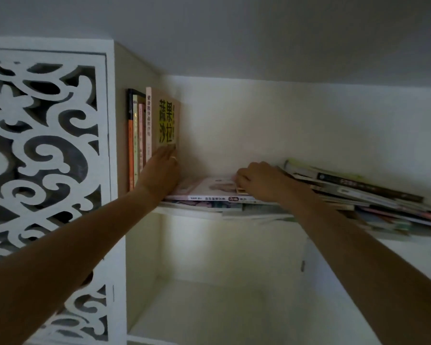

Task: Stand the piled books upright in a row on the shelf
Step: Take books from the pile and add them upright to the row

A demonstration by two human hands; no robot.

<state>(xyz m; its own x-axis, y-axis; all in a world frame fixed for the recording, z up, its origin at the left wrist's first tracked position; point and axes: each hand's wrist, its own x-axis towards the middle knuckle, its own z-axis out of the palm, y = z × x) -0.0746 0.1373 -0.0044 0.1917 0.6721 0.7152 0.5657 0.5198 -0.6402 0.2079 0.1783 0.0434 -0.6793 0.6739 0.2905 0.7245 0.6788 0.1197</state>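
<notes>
Far left of frame: fretwork cabinet door [45, 150]. Centre left: upright row of books [144, 135]; our left hand [161, 170] presses flat, fingers straight, on the outermost cover, evidently so the row won't topple. Centre: pink book [204, 189] lying flat; our right hand [259, 181] curls over its edge, apparently lifting it. Right: the remaining pile [358, 195], slumped on the shelf [199, 214].

My left hand [161, 170] presses flat against the upright books [149, 135] at nine o'clock; my right hand [261, 181] grips a flat-lying book [209, 189] at three.
</notes>
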